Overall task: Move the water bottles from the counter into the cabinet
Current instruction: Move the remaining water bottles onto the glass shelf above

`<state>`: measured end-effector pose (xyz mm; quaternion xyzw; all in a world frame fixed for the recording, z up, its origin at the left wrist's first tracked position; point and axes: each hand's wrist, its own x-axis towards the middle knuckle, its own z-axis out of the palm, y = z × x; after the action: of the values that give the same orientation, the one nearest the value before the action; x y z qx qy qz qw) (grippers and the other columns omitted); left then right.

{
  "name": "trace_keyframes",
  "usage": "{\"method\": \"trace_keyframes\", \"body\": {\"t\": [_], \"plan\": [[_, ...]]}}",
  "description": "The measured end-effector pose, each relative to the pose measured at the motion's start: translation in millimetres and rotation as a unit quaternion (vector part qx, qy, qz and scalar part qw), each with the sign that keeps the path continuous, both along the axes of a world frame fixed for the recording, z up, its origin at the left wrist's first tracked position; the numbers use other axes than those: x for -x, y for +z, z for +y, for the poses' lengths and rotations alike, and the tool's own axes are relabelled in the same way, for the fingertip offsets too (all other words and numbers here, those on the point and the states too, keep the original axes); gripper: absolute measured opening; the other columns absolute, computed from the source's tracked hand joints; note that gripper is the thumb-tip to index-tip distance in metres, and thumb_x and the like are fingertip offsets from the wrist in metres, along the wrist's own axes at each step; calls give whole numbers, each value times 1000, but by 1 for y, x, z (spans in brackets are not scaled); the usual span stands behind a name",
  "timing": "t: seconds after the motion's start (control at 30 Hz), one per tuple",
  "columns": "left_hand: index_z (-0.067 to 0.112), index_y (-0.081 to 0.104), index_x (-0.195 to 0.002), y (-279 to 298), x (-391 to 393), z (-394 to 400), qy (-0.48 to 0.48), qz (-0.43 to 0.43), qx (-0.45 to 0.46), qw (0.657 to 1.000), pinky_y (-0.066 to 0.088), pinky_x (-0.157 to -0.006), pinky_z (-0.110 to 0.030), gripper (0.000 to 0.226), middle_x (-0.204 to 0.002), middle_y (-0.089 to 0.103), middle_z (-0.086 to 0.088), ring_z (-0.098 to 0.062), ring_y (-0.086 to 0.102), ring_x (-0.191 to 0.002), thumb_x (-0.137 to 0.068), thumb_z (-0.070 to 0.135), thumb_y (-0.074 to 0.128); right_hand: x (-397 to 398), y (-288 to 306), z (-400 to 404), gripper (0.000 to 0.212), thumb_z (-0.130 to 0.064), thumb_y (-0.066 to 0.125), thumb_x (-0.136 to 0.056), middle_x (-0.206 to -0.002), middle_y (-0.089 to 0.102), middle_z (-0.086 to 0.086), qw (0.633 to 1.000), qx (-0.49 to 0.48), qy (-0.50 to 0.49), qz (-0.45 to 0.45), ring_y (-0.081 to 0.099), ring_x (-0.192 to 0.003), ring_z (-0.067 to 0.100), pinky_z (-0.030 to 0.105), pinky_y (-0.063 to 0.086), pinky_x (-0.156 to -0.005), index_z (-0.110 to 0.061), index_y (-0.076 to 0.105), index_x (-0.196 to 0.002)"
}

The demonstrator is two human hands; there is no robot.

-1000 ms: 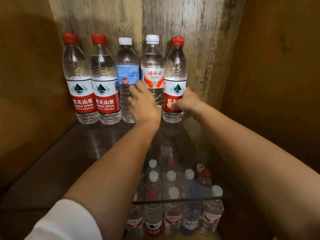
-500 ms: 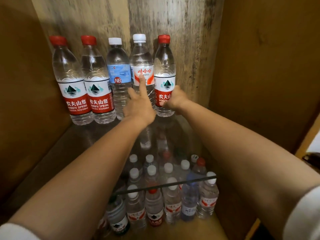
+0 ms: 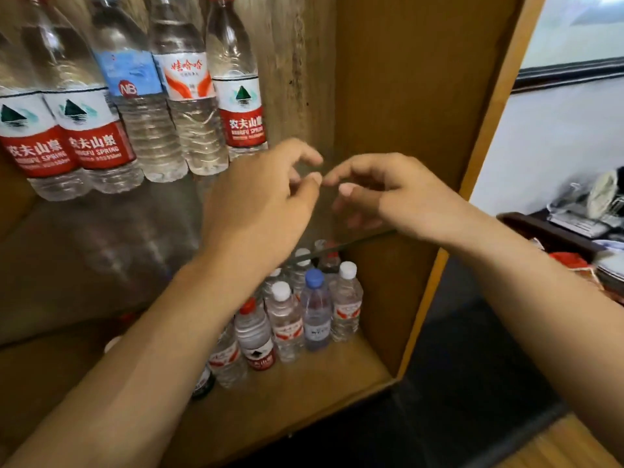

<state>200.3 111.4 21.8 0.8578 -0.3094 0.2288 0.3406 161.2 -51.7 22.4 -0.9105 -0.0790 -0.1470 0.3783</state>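
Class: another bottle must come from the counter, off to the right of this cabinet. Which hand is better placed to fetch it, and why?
Probably the right hand: it holds nothing and lies nearer the cabinet's open right side. The left hand, also without a bottle, lies nearer the bottle row.

Your left hand point(image 3: 260, 201) and right hand point(image 3: 388, 194) hover loosely curled, empty, fingertips nearly meeting, over the glass shelf point(image 3: 101, 251); five clear plastic water bottles point(image 3: 189, 106) line the back at ten o'clock; smaller capped bottles point(image 3: 297, 319) stand below at six.

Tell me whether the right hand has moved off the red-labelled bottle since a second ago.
Yes. The right hand has pulled back from the rightmost red-labelled clear plastic bottle, toward the glass shelf's front edge, empty.
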Motion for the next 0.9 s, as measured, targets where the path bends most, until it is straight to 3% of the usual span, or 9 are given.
{"method": "trace_keyframes", "body": {"t": [0.17,0.27,0.4,0.5,0.6,0.73,0.9], "plan": [[37,61,-97,-47,56,-22,-111,81,6,991,53,-59,-37,22,-65,64,15,-4,63,-65,-86,45,43,74,-35,-61,20,-31,55,-84,-72,70,3,994,-106,-12,26,66,-60,13,18,51,-54,-22,68,-97],[41,58,-100,-82,75,-57,-171,169,-15,971,50,-63,-20,24,-74,64,19,1,62,-72,-89,49,38,96,-66,-105,28,-40,56,-77,-71,70,5,986,-149,-46,53,66,-59,16,20,53,-55,-21,68,-94],[45,59,-98,-135,85,-129,-221,296,-23,929,46,-69,-10,21,-81,63,26,7,61,-78,-83,46,43,98,-120,-177,13,-20,55,-85,-65,68,7,952,-258,-98,130,63,-55,17,24,51,-52,-16,67,-90],[51,57,-96,-174,75,-192,-210,370,5,905,50,-66,-14,19,-84,64,25,6,61,-78,-87,35,52,87,-163,-230,15,-13,51,-91,-70,67,6,925,-294,-142,196,62,-61,15,23,50,-56,-13,65,-97],[50,50,-109,-215,50,-252,-145,429,58,889,53,-72,-21,34,-89,62,19,8,58,-84,-87,25,58,62,-207,-273,16,-11,51,-92,-75,65,5,898,-318,-178,248,60,-64,13,22,49,-58,-10,62,-104],[27,36,-135,-265,4,-314,24,504,170,846,51,-87,-30,55,-113,53,12,-1,56,-93,-87,14,60,9,-259,-312,19,-8,53,-90,-83,64,1,868,-339,-197,304,60,-69,10,23,50,-62,-15,60,-106],[17,29,-141,-296,-66,-343,267,468,304,786,44,-98,-38,69,-140,44,-8,-23,48,-123,-83,5,64,-75,-301,-328,39,-20,63,-85,-104,58,0,863,-338,-194,323,58,-88,11,29,52,-74,-18,50,-121]]}}
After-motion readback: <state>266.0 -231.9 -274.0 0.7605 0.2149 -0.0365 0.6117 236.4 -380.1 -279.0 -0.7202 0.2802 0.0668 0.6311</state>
